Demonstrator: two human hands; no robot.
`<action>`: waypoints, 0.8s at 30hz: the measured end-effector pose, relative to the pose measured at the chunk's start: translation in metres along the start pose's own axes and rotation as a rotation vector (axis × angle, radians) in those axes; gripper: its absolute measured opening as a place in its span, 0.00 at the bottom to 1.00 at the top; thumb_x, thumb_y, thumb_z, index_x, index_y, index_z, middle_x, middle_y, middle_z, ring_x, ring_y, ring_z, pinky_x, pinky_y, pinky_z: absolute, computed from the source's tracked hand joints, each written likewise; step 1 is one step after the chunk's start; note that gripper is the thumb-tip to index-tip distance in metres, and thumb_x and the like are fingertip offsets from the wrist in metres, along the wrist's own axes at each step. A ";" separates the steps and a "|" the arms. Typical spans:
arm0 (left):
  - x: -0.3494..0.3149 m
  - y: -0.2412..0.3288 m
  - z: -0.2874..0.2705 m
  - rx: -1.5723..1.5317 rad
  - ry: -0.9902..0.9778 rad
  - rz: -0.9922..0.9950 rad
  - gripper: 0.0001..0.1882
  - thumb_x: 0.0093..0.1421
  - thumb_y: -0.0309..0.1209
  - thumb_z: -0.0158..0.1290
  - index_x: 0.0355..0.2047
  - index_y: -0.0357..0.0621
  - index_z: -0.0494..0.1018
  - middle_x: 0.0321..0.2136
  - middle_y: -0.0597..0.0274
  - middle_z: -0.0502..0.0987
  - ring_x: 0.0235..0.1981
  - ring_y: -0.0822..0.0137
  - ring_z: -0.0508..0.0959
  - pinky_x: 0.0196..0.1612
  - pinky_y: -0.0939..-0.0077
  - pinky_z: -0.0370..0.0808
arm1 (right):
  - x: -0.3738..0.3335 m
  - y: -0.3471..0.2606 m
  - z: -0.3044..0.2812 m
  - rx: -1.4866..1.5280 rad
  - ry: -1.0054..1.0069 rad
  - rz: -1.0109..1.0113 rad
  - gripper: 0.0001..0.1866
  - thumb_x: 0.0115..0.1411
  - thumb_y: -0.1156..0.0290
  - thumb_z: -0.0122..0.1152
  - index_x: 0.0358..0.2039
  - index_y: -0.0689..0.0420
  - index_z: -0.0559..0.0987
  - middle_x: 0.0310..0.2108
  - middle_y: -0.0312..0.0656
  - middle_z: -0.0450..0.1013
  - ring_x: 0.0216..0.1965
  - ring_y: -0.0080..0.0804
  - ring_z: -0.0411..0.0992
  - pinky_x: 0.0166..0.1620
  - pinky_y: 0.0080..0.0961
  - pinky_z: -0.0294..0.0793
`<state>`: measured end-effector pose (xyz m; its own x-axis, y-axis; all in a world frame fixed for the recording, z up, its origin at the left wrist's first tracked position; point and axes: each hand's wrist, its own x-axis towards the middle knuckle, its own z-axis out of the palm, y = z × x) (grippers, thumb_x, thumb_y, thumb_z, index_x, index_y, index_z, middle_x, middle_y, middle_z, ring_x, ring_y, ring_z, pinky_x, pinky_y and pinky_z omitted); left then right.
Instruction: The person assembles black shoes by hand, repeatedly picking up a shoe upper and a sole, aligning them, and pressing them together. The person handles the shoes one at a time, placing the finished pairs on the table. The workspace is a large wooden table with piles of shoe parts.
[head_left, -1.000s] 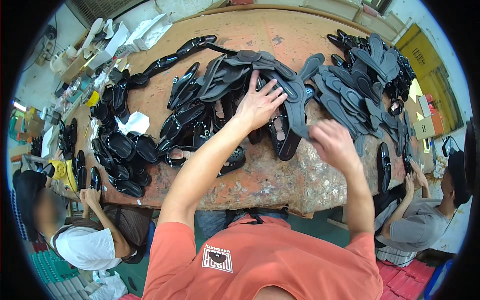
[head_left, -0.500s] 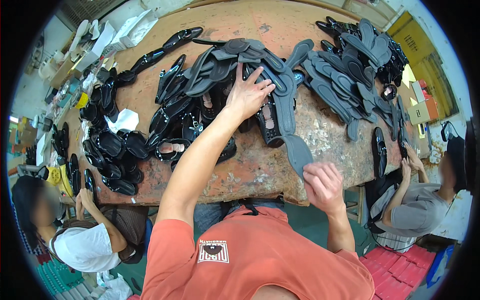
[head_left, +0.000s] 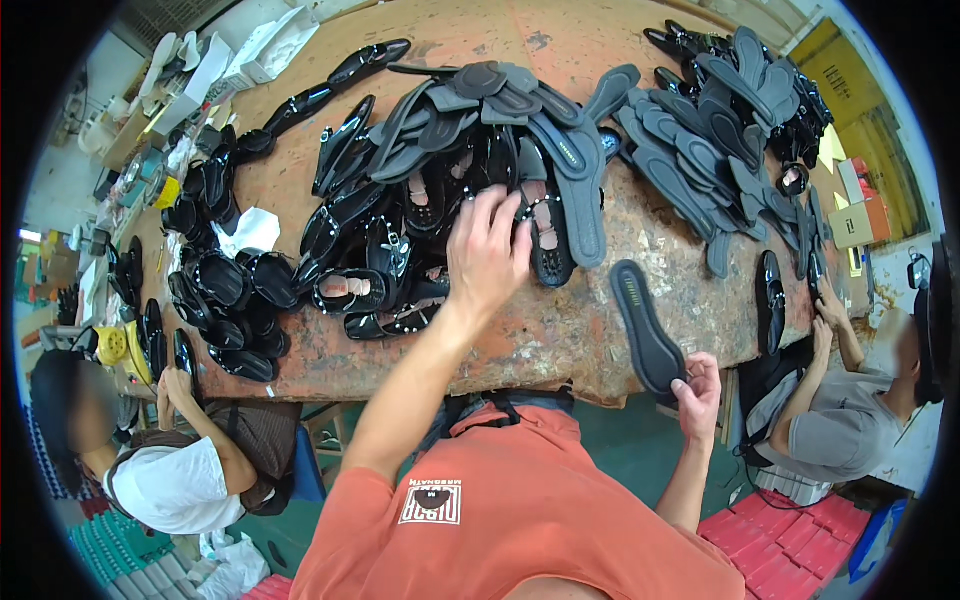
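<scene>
- The right grip (head_left: 698, 398) is closed, thumb against fingers, pinching the near end of a dark insole (head_left: 642, 328).
- That insole extends forward and leftward from the right grip, above the front part of the worktop (head_left: 530, 350).
- The left grip (head_left: 487, 255) has bent, slightly parted fingers beside a black studded shoe (head_left: 552, 250); I cannot tell whether they clasp its strap.
- Black shoes (head_left: 345, 230) crowd the left side of the left grip.
- Beyond the left grip, grey insoles (head_left: 425, 130) overlap in an arc.
- Another insole pile (head_left: 690, 165) lies well beyond the right grip.
</scene>
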<state>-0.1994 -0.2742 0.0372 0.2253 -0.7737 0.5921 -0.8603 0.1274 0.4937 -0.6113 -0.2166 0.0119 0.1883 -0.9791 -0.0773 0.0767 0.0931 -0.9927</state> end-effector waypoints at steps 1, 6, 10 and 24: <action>-0.014 0.012 -0.003 -0.090 -0.169 -0.201 0.21 0.64 0.36 0.64 0.53 0.36 0.77 0.49 0.42 0.82 0.49 0.45 0.84 0.50 0.49 0.81 | -0.006 0.016 -0.017 0.008 0.034 0.007 0.28 0.56 0.89 0.62 0.57 0.54 0.74 0.51 0.35 0.73 0.55 0.25 0.70 0.61 0.24 0.65; -0.043 0.004 0.044 -0.150 -0.197 -0.394 0.25 0.65 0.38 0.64 0.53 0.30 0.74 0.31 0.33 0.84 0.37 0.32 0.86 0.41 0.44 0.83 | -0.018 0.034 -0.030 -0.211 0.138 0.264 0.18 0.59 0.87 0.61 0.48 0.56 0.81 0.48 0.33 0.74 0.52 0.23 0.71 0.55 0.21 0.66; -0.028 -0.004 0.044 -0.298 -0.128 -0.560 0.16 0.68 0.32 0.58 0.48 0.31 0.80 0.28 0.34 0.83 0.33 0.37 0.86 0.39 0.47 0.81 | 0.005 0.023 0.006 -1.014 0.042 -0.104 0.14 0.61 0.72 0.72 0.47 0.59 0.82 0.55 0.49 0.76 0.59 0.45 0.74 0.63 0.39 0.72; -0.183 -0.076 -0.131 -0.112 -0.284 -0.364 0.08 0.71 0.28 0.54 0.44 0.36 0.80 0.41 0.48 0.82 0.44 0.45 0.81 0.51 0.57 0.76 | 0.056 0.014 0.073 -1.041 0.089 -0.113 0.27 0.58 0.63 0.81 0.48 0.60 0.73 0.36 0.49 0.75 0.36 0.47 0.75 0.44 0.43 0.77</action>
<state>-0.1157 -0.0609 -0.0257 0.3554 -0.9177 0.1778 -0.6904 -0.1295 0.7117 -0.5278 -0.2568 0.0000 0.1568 -0.9860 0.0565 -0.7984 -0.1602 -0.5804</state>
